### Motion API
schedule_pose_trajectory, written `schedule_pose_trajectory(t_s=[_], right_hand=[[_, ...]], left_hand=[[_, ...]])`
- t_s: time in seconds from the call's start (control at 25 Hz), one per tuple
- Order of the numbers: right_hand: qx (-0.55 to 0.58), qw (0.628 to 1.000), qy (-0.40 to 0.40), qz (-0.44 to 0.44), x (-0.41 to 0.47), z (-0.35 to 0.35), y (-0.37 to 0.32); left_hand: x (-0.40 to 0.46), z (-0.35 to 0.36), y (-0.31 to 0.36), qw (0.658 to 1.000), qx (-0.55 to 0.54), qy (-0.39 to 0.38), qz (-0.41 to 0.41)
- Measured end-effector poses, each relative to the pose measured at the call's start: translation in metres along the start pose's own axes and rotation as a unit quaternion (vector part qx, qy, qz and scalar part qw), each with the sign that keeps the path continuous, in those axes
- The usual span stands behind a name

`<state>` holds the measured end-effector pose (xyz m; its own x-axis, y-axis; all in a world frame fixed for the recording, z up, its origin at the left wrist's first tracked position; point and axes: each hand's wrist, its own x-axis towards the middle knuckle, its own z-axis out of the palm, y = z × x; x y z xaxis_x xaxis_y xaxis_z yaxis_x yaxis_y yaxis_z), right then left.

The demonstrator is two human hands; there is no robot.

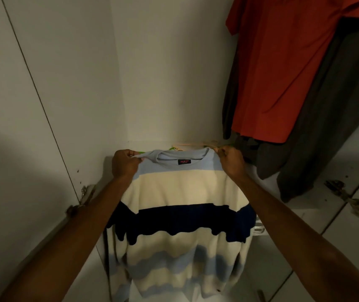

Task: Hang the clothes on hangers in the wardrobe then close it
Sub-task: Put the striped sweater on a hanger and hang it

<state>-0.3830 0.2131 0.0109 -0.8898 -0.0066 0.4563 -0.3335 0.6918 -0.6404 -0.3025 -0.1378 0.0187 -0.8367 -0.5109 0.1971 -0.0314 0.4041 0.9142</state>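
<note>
The whole left side of the wardrobe (163, 68) is left open, just bare white back and side wall, so plenty of room for a reach there. The right side is blocked by a hanging red shirt (283, 68) with dark grey clothes (318, 136) packed behind and beside it, right down to the shelf. The middle low area is filled by the striped sweater (185, 214), held up by the left hand (125, 163) and right hand (230, 161). A pale hanger (192, 145) is seen just behind its collar. Door hinges (348, 199) stick out at both edges.
</note>
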Motion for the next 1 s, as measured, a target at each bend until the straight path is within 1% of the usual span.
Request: schedule_pose_trajectory(t_s=[0.04,0.12,0.2,0.24,0.36,0.44,0.52,0.6,0.68,0.72,0.84,0.88,0.96,1.0], right_hand=[[0.001,1.000,-0.001,0.005,0.006,0.009,0.001],[0.009,1.000,-0.008,0.008,0.011,0.026,0.013],[0.002,0.999,-0.038,-0.015,0.009,0.040,0.030],[-0.016,0.998,-0.049,-0.027,0.007,0.048,0.042],[-0.058,0.997,-0.049,-0.028,-0.001,0.067,0.065],[-0.071,0.997,-0.025,-0.023,-0.001,0.073,0.072],[-0.073,0.997,-0.012,0.002,0.000,0.072,0.074],[-0.098,0.995,0.003,0.021,-0.001,0.071,0.075],[-0.134,0.990,0.006,0.032,0.001,0.072,0.075],[-0.144,0.989,0.006,0.037,0.001,0.074,0.077],[-0.153,0.987,0.015,0.055,0.004,0.075,0.078],[-0.159,0.985,0.021,0.056,0.005,0.076,0.079],[-0.177,0.982,0.026,0.052,0.004,0.077,0.084],[-0.188,0.981,0.025,0.053,0.003,0.078,0.084]], left_hand=[[0.001,0.015,-0.007,0.998,0.036,0.049,0.009],[0.001,0.046,-0.024,0.989,0.100,0.111,0.013],[0.002,0.066,-0.045,0.981,0.122,0.149,0.025],[0.001,0.074,-0.055,0.979,0.130,0.155,0.035],[-0.005,0.083,-0.077,0.975,0.145,0.150,0.071],[-0.004,0.084,-0.077,0.969,0.171,0.159,0.086],[-0.006,0.086,-0.075,0.960,0.200,0.171,0.098],[-0.008,0.087,-0.076,0.936,0.265,0.183,0.143],[-0.009,0.089,-0.077,0.915,0.314,0.175,0.184],[-0.010,0.090,-0.078,0.910,0.318,0.168,0.206],[-0.012,0.094,-0.073,0.913,0.280,0.144,0.258],[-0.013,0.096,-0.073,0.904,0.281,0.142,0.290],[-0.017,0.103,-0.077,0.865,0.316,0.124,0.371],[-0.019,0.106,-0.078,0.851,0.326,0.105,0.399]])
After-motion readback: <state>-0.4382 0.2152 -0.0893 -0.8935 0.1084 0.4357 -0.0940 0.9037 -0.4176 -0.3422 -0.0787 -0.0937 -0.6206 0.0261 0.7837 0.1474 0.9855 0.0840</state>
